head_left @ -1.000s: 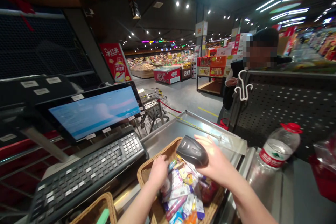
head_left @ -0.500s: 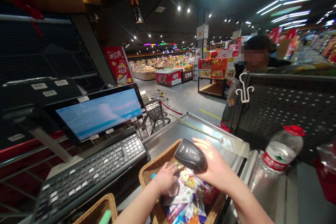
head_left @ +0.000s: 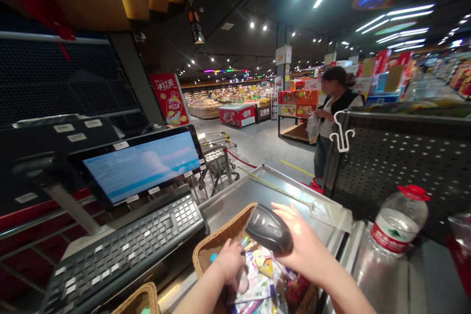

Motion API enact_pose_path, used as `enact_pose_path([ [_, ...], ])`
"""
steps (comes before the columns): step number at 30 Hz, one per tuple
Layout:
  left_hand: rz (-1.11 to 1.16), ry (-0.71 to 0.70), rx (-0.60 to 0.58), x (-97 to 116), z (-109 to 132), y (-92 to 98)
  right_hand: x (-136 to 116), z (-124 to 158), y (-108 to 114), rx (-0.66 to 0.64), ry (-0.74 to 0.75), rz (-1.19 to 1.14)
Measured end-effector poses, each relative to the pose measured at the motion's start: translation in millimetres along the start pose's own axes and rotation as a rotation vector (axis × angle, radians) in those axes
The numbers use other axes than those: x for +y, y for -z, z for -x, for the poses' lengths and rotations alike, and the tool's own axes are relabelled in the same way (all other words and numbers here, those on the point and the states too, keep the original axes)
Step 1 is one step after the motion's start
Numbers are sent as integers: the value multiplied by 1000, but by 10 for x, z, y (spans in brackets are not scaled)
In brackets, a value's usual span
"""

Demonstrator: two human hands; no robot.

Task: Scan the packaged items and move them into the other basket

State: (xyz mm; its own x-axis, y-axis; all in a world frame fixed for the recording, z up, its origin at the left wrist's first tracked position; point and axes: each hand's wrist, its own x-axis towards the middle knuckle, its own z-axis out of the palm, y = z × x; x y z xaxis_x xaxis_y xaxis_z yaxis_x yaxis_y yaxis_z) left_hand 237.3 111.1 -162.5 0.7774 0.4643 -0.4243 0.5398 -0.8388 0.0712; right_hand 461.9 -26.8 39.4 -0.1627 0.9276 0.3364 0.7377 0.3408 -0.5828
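My right hand (head_left: 300,238) is wrapped round a black handheld barcode scanner (head_left: 269,228), held over the wicker basket (head_left: 215,235) with its head towards the upper left. Colourful small packets (head_left: 259,274) fill the basket below it. My left hand (head_left: 231,259) reaches into the basket on its left side, fingers curled down among the packets. A small item with a green end (head_left: 245,241) shows at its fingertips. What lies under the left palm is mostly hidden.
A monitor (head_left: 143,164) and black keyboard (head_left: 128,250) stand at the left. A second wicker basket (head_left: 142,299) is at the lower left. A large red-capped bottle (head_left: 397,225) stands right, by a perforated panel (head_left: 397,157). A person (head_left: 333,108) stands beyond the metal counter (head_left: 239,206).
The person beyond the counter has straightened up from a bent posture. My view has shifted slightly. Both hands stay at the basket, and the scanner remains in my right hand.
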Motion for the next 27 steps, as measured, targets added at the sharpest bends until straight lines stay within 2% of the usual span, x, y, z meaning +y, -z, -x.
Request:
enact_pose_path([
  [5,-76,-114,13,-54,33,-29,-16,-3,-26,2,15,-3],
  [11,34,-136,33,11,31,-40,-43,44,-14,-12,12,18],
  [15,63,-168,49,116,75,66,-26,94,8,-7,9,35],
  [20,67,-143,125,134,281,202,-46,136,35,-2,-7,54],
  [23,57,-92,117,139,347,123,-89,140,17,14,-8,52],
  [27,40,51,57,191,265,-150,-153,149,-20,12,0,48],
])
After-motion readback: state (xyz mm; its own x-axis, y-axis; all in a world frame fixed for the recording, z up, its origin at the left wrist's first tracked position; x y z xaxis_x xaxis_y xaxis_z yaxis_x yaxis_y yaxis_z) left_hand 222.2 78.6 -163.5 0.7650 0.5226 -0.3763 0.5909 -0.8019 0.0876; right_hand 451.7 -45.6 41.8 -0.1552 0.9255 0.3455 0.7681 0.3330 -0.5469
